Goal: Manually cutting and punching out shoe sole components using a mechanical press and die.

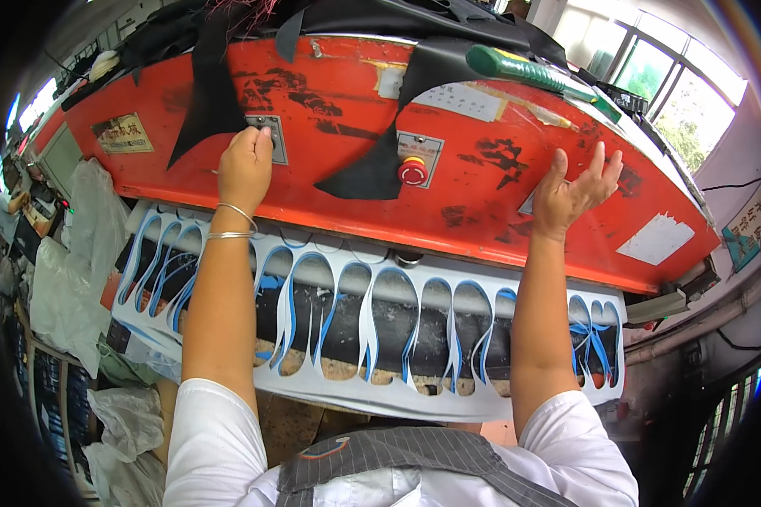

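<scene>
Left hand (245, 165): fist pressed on grey button panel (272, 139), red press head (347, 93). Right hand (573, 188): fingers spread, flat against head's right end. White-blue cut sheet (372, 372): below head, under both forearms, long axis left-right.

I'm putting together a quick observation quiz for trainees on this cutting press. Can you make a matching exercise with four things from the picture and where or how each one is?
Things:
1. left hand
2. right hand
3. green-handled tool
4. white and blue sheet

Places or states:
A. lying on top of the red press head, toward the right
B. spread under the press, full of cut-out holes
C. closed, pressed against a small grey button plate
D. open, fingers spread, at the red front face

Pairs: 1-C, 2-D, 3-A, 4-B
</scene>
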The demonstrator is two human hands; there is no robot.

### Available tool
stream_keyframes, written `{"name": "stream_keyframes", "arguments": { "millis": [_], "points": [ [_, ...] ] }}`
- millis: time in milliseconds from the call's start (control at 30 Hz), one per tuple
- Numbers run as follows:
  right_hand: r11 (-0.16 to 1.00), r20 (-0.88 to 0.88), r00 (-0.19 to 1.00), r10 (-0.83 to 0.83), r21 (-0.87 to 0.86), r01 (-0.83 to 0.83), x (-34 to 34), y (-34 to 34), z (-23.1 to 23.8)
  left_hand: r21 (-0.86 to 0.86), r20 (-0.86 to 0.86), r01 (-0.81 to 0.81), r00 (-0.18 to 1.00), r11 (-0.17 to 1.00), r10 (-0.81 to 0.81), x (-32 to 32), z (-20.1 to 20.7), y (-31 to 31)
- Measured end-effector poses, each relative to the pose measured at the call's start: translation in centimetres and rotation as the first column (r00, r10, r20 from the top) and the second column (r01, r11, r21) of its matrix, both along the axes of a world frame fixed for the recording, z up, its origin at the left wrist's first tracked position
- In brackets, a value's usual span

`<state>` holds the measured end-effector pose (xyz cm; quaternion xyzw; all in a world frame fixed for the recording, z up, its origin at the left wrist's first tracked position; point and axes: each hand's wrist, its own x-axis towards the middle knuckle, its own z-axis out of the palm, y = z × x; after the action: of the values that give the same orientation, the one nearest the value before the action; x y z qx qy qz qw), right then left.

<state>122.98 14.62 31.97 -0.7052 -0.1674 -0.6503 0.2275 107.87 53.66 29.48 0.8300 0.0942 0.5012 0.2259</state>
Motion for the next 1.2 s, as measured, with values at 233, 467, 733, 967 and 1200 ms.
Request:
{"name": "stream_keyframes", "arguments": {
  "millis": [233, 467, 733, 967, 1200],
  "points": [
    [0.732, -0.69, 0.574, 0.441, -0.093, -0.675, -12.3, -2.4, -9.0, -0.48, -0.473, 0.284, 0.713, 0.83, -0.517, -9.4, -7.5, -11.5],
    [0.567, -0.972, -0.151, -0.179, 0.023, -0.823, -22.7, -4.1, -12.4, -0.251, -0.854, 0.379, 0.346, 0.891, -0.388, -16.6, -11.0, -19.3],
    [0.758, -0.978, 0.153, -0.142, -0.206, -0.619, -26.9, -2.6, -12.8, -0.134, -0.7, 0.356, 0.627, 0.925, -0.343, -18.4, -12.8, -20.9],
    [0.641, -0.97, 0.095, -0.224, -0.22, -0.736, -26.1, -2.2, -13.0, -0.213, -0.826, 0.325, 0.445, 0.922, -0.347, -18.2, -13.1, -19.5],
    [0.61, -0.994, -0.076, 0.074, 0.106, -0.786, -18.8, 0.6, -10.9, -0.356, -0.845, 0.422, 0.235, 0.834, -0.48, -12.4, -9.8, -14.4]
  ]
}}
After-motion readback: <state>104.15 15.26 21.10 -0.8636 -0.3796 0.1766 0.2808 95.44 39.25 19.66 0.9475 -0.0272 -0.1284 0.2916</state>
